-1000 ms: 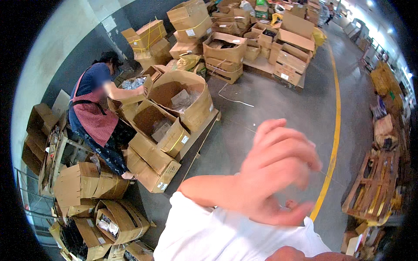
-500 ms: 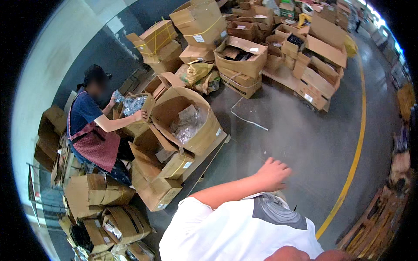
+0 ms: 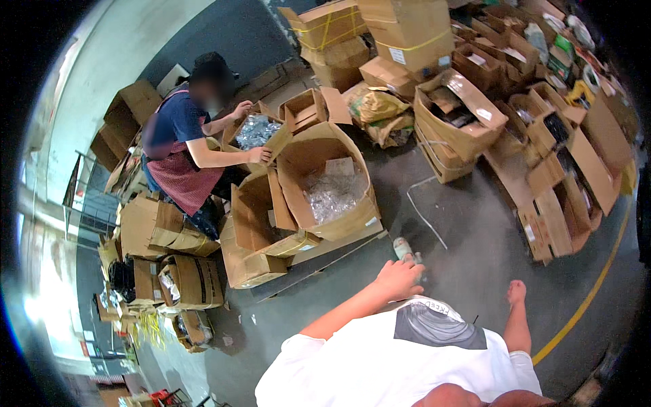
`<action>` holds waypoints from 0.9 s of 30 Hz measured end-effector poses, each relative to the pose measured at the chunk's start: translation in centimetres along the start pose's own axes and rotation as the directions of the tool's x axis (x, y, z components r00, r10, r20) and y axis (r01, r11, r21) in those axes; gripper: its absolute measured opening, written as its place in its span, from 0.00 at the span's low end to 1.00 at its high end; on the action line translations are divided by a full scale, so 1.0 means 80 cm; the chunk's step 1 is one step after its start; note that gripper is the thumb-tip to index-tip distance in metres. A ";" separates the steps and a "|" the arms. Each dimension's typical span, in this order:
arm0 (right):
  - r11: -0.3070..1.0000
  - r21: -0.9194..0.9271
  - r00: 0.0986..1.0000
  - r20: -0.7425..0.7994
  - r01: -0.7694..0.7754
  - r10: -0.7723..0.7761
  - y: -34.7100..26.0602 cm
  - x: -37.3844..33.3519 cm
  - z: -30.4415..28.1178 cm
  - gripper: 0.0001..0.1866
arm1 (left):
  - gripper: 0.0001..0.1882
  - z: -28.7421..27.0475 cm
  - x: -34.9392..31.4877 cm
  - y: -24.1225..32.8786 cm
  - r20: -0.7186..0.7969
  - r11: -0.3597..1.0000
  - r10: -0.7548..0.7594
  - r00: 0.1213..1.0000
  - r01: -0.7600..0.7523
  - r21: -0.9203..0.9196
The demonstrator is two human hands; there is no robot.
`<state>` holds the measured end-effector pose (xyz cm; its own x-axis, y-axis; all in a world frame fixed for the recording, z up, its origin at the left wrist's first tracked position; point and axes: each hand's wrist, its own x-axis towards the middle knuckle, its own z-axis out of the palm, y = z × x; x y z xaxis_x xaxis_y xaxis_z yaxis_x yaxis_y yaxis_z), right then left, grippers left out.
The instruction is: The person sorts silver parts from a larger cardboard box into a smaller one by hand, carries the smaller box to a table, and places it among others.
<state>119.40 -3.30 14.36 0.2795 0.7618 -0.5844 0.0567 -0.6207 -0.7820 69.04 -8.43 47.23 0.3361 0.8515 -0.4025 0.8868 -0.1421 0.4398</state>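
My left hand [image 3: 400, 278] hangs in front of my white shirt, holding nothing, its fingers loosely bent and a little apart. Just beyond it, a light shoe [image 3: 403, 248] shows on the grey floor. My right hand [image 3: 517, 292] is out to the right with its fingers curled in and nothing visible in them. Nearest to the left hand is a large open carton [image 3: 359, 163] with clear plastic-wrapped items [image 3: 332, 197] inside. A lower open carton [image 3: 252, 220] stands beside it. Neither hand touches a carton.
At the left a person in a checked apron [image 3: 186, 180] grips a carton of bagged items [image 3: 258, 131]. The cartons near me stand on a low platform [image 3: 325, 264]. A white strap [image 3: 426, 216] lies on the floor. More cartons [image 3: 458, 115] and a yellow line [image 3: 597, 292] are to the right.
My view has turned left, so the cartons sit farther right. My left hand has come down nearer my body and my right hand has appeared. The other person's raised hand now rests at the carton.
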 end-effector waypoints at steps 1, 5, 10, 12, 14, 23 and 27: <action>0.989 -0.128 0.996 -0.026 0.080 -0.084 -0.037 0.017 0.026 0.05 | 0.27 0.000 0.009 -0.016 -0.005 0.999 -0.039 0.999 0.039 0.000; 0.920 -0.279 0.962 0.089 0.274 -0.259 -0.119 0.094 0.116 0.04 | 0.26 -0.032 0.085 -0.060 -0.028 0.995 -0.097 0.995 0.096 -0.038; 0.734 -0.579 0.863 0.505 0.355 -0.019 -0.166 0.101 0.232 0.08 | 0.27 -0.103 0.175 -0.111 -0.118 0.992 -0.126 0.985 0.123 -0.026; 0.886 -0.440 0.929 0.370 0.145 0.032 -0.185 0.114 0.242 0.06 | 0.28 -0.139 0.219 -0.125 -0.161 0.996 -0.086 0.983 0.082 -0.033; 0.955 -0.296 0.946 0.300 -0.030 0.123 -0.203 0.116 0.242 0.04 | 0.28 -0.186 0.252 -0.133 -0.164 0.999 -0.053 0.985 0.053 -0.003; 0.798 -0.594 0.916 0.369 0.102 0.157 -0.283 0.306 0.291 0.06 | 0.29 -0.249 0.394 -0.212 -0.097 0.985 -0.142 0.985 0.131 -0.110; 0.273 -0.724 0.756 0.654 0.634 -0.020 -0.338 0.436 0.335 0.07 | 0.29 -0.298 0.457 -0.258 -0.037 0.945 -0.304 0.952 0.297 -0.135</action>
<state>101.94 45.02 9.36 -0.4171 0.7096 -0.5679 0.8863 0.1790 -0.4272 55.48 37.64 42.59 0.0385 0.8726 -0.4869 0.8953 0.1863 0.4046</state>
